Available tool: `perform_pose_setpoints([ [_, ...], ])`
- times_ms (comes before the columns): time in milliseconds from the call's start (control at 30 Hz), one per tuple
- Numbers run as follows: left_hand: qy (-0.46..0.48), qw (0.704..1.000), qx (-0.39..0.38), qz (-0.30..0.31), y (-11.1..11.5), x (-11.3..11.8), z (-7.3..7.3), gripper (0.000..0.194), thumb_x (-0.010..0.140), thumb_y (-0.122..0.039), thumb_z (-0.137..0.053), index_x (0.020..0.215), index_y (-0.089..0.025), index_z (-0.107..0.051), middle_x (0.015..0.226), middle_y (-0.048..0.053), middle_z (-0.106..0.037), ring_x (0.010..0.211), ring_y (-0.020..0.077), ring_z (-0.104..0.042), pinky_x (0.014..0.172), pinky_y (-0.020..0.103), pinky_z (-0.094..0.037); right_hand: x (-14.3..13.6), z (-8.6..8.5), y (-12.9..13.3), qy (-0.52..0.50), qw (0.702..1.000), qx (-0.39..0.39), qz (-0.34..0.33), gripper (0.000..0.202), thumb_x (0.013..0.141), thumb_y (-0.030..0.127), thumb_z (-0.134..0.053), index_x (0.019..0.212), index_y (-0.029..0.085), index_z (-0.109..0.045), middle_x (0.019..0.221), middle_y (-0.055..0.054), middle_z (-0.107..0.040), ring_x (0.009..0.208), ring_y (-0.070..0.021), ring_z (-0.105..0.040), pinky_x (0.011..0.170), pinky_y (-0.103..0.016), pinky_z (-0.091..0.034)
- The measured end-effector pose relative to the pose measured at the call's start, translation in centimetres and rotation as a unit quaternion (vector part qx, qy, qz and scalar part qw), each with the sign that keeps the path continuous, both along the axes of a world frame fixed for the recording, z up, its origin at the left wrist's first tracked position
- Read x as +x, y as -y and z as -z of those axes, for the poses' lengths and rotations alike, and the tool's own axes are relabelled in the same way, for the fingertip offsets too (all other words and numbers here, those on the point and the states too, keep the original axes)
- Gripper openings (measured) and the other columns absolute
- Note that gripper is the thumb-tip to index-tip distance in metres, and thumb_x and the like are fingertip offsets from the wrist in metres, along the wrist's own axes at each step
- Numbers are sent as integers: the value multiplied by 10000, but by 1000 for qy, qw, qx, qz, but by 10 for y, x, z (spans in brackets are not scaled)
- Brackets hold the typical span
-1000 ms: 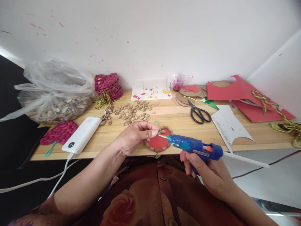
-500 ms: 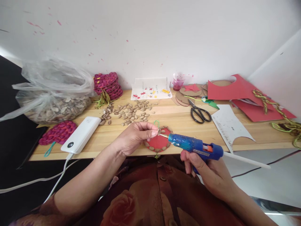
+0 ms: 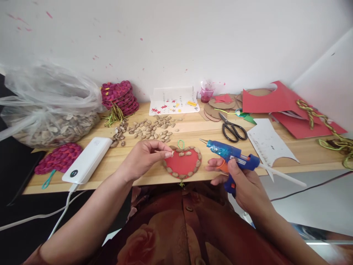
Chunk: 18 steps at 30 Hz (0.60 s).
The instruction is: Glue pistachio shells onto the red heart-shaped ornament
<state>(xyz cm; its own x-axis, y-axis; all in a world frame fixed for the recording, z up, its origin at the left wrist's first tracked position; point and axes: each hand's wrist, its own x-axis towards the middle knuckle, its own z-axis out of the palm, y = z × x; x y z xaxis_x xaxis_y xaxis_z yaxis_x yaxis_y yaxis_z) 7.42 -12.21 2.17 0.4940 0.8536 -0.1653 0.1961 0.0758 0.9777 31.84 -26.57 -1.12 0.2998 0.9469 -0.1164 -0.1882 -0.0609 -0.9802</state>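
Between the thumb and fingers of my left hand (image 3: 149,157) is a small peanut shell piece (image 3: 172,153), partly hidden by the fingertips. It is held at the upper left of a red apple-shaped card (image 3: 180,164), rimmed with brown shells and bearing a green loop at its top. My right hand (image 3: 242,182) grips a blue glue gun (image 3: 231,154) by its handle, fingers around the orange trigger. The gun's metal nozzle points left, above and apart from the card. A white glue stick (image 3: 284,175) sticks out of its back.
Loose shells (image 3: 151,129) lie behind the card. Black scissors (image 3: 233,129), red card sheets (image 3: 260,102) and a white scrap (image 3: 271,141) are to the right. A plastic bag of shells (image 3: 52,125), a white power bank (image 3: 87,160) and purple shell-covered pieces (image 3: 120,96) stand left.
The glue gun has drawn away to the right from the shell piece, its nozzle now raised. My left hand has moved left and slightly down, uncovering more of the red card.
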Motion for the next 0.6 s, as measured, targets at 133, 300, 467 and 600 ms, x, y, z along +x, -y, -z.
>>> perform_pose_setpoints([
  [133,-68,997,29,-3,-2,-6,8,198,737,-355,-831,806,-177,-777,768,14,-756,723,139,-642,742,255,-498,0,4,-6,-31,999,-14,10,311,917,533,-654,1062,275,-749,1155,-90,-743,1095,-271,-704,700,-323,-637],
  [300,-99,994,37,20,0,-10,13,234,764,-408,-811,841,-189,-776,824,19,-772,757,151,-673,744,253,-517,-3,4,-14,-51,998,-26,-3,291,908,539,-664,1044,304,-772,1147,-64,-766,1153,-266,-693,857,-372,-629],
  [467,-89,994,-1,64,8,-10,9,220,785,-409,-795,835,-197,-767,863,27,-780,798,167,-709,756,258,-550,-1,6,-19,-63,998,-32,1,299,893,538,-686,1060,308,-778,1112,-61,-780,1131,-259,-706,868,-377,-626],
  [600,-101,990,63,73,9,-2,2,167,822,-365,-761,818,-198,-767,822,21,-759,746,154,-698,703,247,-541,2,3,-23,-76,996,-28,20,289,888,534,-694,1001,284,-783,1098,-67,-780,1140,-264,-702,879,-378,-624],
])
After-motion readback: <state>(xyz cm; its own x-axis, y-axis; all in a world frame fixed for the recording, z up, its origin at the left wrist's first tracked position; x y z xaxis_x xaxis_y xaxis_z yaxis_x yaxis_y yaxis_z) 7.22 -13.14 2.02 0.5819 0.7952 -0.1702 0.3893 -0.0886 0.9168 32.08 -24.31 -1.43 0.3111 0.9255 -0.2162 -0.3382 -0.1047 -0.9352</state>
